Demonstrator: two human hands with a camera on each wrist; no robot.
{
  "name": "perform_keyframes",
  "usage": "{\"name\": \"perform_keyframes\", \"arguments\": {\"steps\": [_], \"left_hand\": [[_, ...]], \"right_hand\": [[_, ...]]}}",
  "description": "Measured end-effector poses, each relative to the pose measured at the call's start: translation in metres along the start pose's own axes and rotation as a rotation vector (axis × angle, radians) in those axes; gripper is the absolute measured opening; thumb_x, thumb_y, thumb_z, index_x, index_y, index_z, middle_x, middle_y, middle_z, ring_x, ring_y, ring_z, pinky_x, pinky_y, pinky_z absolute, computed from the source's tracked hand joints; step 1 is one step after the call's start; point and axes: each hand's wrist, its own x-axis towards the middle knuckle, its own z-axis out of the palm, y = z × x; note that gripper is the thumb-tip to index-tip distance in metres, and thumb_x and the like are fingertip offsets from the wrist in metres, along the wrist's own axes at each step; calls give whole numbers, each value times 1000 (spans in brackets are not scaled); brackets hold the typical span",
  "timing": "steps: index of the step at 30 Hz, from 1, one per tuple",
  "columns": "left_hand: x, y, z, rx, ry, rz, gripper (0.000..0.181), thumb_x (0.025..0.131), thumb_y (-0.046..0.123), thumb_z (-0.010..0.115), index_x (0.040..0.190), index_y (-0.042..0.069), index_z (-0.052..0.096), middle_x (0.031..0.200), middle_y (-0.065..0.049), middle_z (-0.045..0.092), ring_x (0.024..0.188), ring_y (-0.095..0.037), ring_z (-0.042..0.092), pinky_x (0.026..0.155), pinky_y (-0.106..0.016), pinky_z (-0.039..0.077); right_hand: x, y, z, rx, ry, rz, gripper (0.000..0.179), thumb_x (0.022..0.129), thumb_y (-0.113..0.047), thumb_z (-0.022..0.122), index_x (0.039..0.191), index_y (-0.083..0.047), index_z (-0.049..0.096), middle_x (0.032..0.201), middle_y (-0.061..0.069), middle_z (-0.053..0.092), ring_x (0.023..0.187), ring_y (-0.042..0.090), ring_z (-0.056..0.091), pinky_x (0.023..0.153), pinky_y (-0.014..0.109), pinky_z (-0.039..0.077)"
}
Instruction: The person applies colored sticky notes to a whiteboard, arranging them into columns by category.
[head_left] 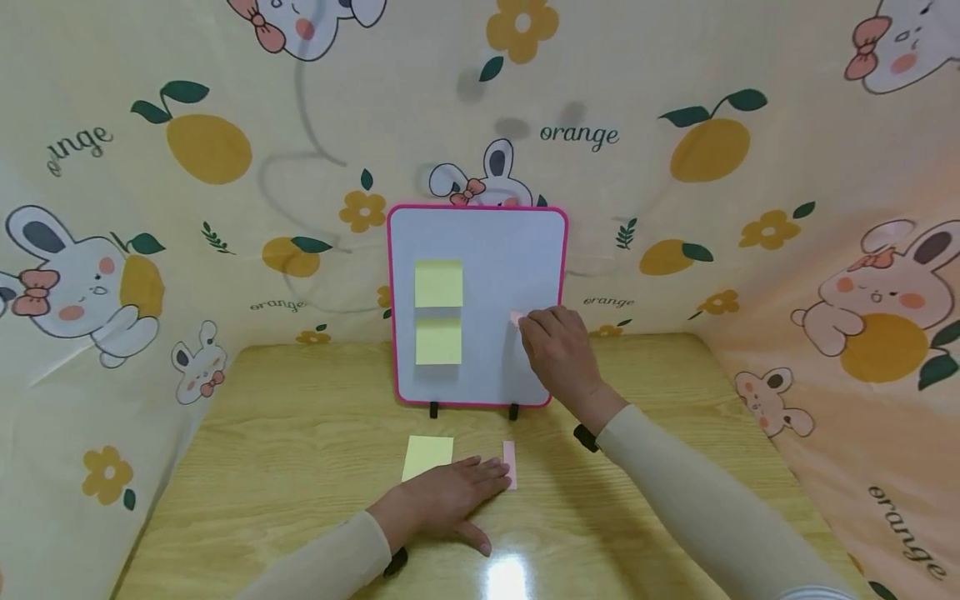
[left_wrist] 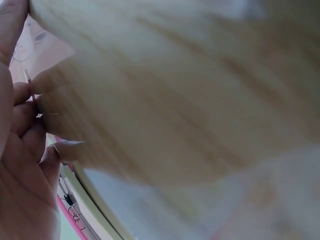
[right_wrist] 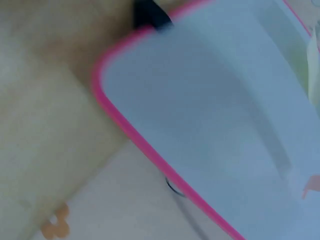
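Observation:
A white board (head_left: 491, 250) with a pink rim stands upright on small black feet. On its left half are two yellow sticky notes (head_left: 438, 283), one above the other. My right hand (head_left: 558, 346) pinches a small pink sticky note (head_left: 515, 318) in front of the board's right half; whether the note touches the board I cannot tell. In the right wrist view only a bit of that note shows, and the hand is out of sight. My left hand (head_left: 453, 496) lies on the table, fingertips at a narrow pink sticky-note strip (head_left: 509, 454). Beside it, partly covered, lies a yellow sticky-note pad (head_left: 429, 454).
The wood-grain table (head_left: 300, 433) is bordered by cloth walls (head_left: 637, 50) printed with rabbits, oranges and flowers. The back cloth rises close behind the board. A black foot (head_left: 513, 411) juts out from the board's lower edge.

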Motion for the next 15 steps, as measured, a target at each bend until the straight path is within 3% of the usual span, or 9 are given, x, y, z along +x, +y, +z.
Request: {"name": "perform_keyframes", "arguments": {"steps": [6,15], "left_hand": [[-1,1,-2,-32,2,-10,100,91,78,56,164,12,38,172,-3,34,160,-19,30,132,-37,28],[-3,3,-5,-91,18,-14,100,89,75,63,163,12,40,171,-4,35,160,-19,31,132,-37,27]], "right_hand": [[29,12,-2,-59,23,-25,17,90,-7,82,104,-1,73,103,12,77,95,31,67,77,40,58],[47,25,8,-139,96,-82,14,100,-7,69,109,1,76,103,14,77,95,32,68,77,42,60]]}}
